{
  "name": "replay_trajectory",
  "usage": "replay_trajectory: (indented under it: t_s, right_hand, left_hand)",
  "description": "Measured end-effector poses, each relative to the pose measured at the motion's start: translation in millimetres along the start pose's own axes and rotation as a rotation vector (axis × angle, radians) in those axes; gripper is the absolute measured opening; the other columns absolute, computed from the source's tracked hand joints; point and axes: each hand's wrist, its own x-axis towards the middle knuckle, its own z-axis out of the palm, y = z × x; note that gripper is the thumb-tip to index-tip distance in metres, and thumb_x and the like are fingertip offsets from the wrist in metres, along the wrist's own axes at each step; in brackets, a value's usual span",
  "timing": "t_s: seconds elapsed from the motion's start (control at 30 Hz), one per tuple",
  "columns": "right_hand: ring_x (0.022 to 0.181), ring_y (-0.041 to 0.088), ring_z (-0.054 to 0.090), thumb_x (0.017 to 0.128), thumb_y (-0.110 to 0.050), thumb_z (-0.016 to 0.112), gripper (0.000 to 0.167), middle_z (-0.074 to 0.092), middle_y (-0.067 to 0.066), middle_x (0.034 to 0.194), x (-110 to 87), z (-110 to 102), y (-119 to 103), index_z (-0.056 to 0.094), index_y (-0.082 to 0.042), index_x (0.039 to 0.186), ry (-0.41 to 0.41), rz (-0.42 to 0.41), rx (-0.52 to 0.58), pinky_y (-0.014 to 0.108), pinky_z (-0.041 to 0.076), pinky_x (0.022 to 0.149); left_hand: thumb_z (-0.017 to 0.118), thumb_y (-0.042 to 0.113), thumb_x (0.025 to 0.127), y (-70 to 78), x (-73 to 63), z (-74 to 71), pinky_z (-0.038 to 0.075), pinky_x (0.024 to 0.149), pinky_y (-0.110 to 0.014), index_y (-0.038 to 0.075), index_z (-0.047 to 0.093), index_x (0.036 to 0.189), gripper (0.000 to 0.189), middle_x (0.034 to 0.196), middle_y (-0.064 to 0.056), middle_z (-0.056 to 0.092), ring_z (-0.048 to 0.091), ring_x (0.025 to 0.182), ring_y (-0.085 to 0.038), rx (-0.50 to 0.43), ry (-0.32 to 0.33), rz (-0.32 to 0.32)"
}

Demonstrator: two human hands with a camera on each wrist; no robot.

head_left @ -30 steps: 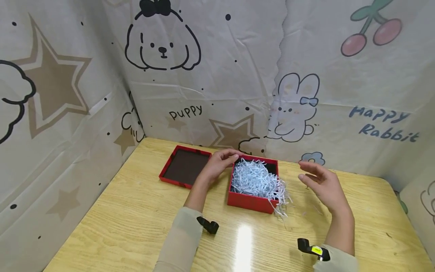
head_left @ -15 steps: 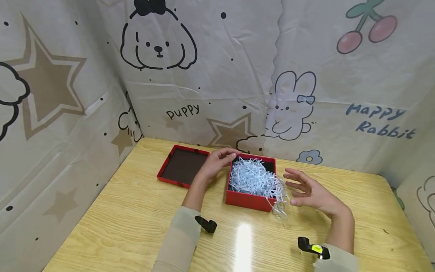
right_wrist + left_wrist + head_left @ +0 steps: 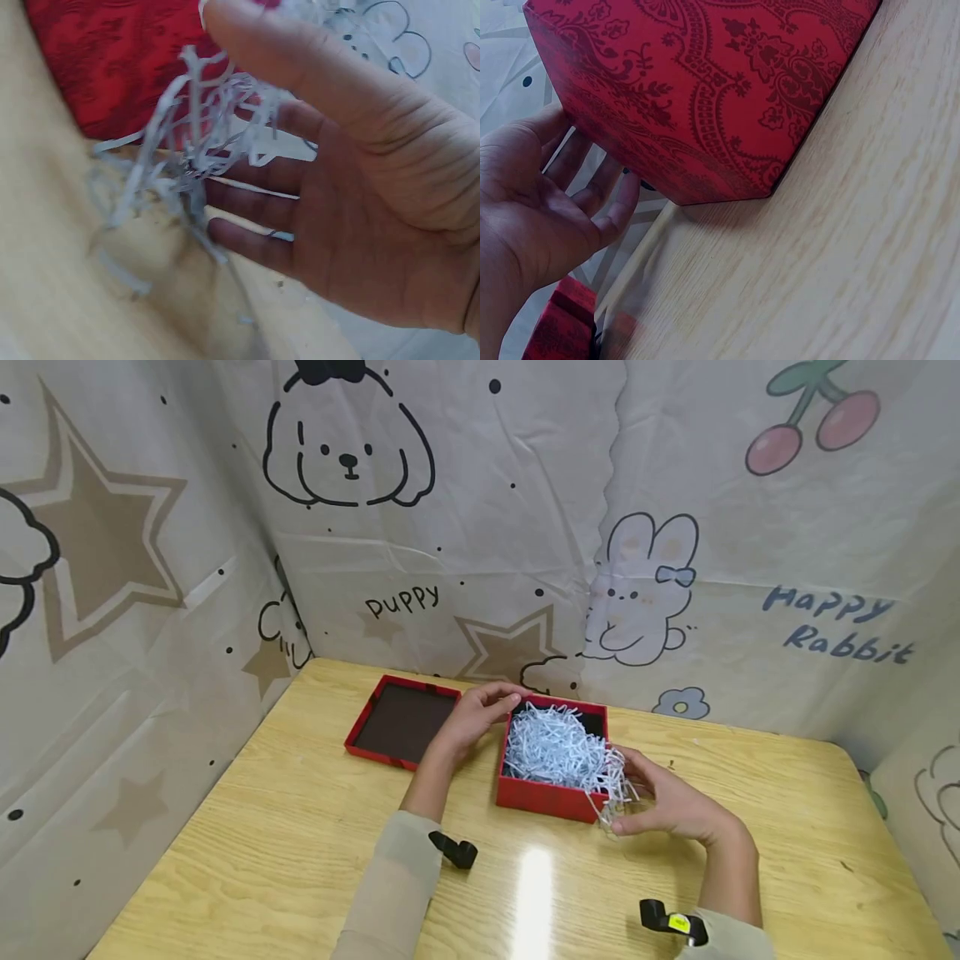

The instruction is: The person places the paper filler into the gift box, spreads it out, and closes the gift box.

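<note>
A red box with a dark floral pattern sits on the table, heaped with pale shredded paper. Some strands spill over its front right corner. My left hand rests against the back left corner of the box; in the left wrist view its fingertips touch the red outer wall. Beside the right wall, my right hand spreads its thumb and fingers around the hanging strands. The right wrist view shows the fingers relaxed, with a gap between them and the thumb. Whether they press the strands is unclear.
A red box lid with a dark inside lies upturned left of the box, partly behind my left arm. The wooden table meets a printed cloth at the back. Small loose bits lie at right.
My right hand has moved left and down to the strands at the box's right side. My left hand stays at the back left corner. The box has not visibly moved on the table.
</note>
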Motion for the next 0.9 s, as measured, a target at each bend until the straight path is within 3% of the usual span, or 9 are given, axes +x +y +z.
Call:
replay_trajectory:
  t_s: [0.1,0.2,0.27,0.37,0.73,0.9]
  right_hand:
    - [0.143,0.042,0.050,0.080,-0.024,0.095,0.095,0.055,0.015,0.153,2.8,3.0,3.1,0.043,-0.010,0.158,0.043,-0.025,-0.048,0.058,0.040,0.118]
    - [0.128,0.037,0.062,0.084,-0.015,0.091,0.075,0.065,0.014,0.137,8.3,6.0,6.0,0.053,-0.004,0.147,0.069,-0.070,-0.053,0.042,0.054,0.107]
    - [0.121,0.034,0.065,0.086,-0.009,0.088,0.066,0.067,0.014,0.131,11.8,9.0,7.5,0.056,-0.002,0.143,0.087,-0.064,-0.034,0.031,0.057,0.099]
    - [0.117,0.033,0.067,0.087,0.000,0.083,0.055,0.068,0.015,0.128,15.5,14.2,8.8,0.060,-0.001,0.137,0.109,-0.049,0.014,0.025,0.058,0.093]
    - [0.095,0.019,0.070,0.095,0.005,0.070,0.023,0.074,0.011,0.107,10.4,8.0,0.5,0.071,0.002,0.117,0.201,-0.021,-0.001,0.025,0.060,0.078]
    - [0.086,0.015,0.072,0.095,0.008,0.069,0.019,0.074,0.013,0.101,1.9,-0.5,-9.6,0.067,0.008,0.113,0.284,-0.070,0.109,0.031,0.063,0.075]
  left_hand:
    - [0.068,0.029,0.105,1.2,1.2,-1.4,0.052,0.110,-0.045,0.017,0.077,0.125,0.025,0.128,-0.003,0.070,0.065,0.125,-0.022,0.003,0.006,0.002]
    - [0.068,0.028,0.106,0.5,1.3,-2.2,0.053,0.109,-0.044,0.015,0.077,0.125,0.025,0.128,-0.005,0.070,0.065,0.124,-0.023,-0.008,0.006,0.003]
    - [0.067,0.027,0.106,-0.5,0.0,-2.3,0.053,0.109,-0.044,0.014,0.076,0.125,0.025,0.128,-0.006,0.070,0.065,0.124,-0.023,-0.015,0.002,-0.002]
    - [0.066,0.027,0.106,-2.1,-1.8,-1.9,0.053,0.109,-0.045,0.013,0.076,0.125,0.025,0.128,-0.007,0.069,0.065,0.124,-0.025,-0.027,-0.005,-0.007]
    - [0.067,0.028,0.106,-0.1,-1.2,-0.2,0.052,0.111,-0.045,0.016,0.077,0.125,0.025,0.129,-0.005,0.069,0.065,0.125,-0.023,-0.025,-0.004,-0.003]
    - [0.067,0.028,0.106,0.0,0.7,0.4,0.052,0.110,-0.044,0.015,0.077,0.125,0.025,0.128,-0.005,0.070,0.065,0.125,-0.023,-0.022,-0.004,0.003]
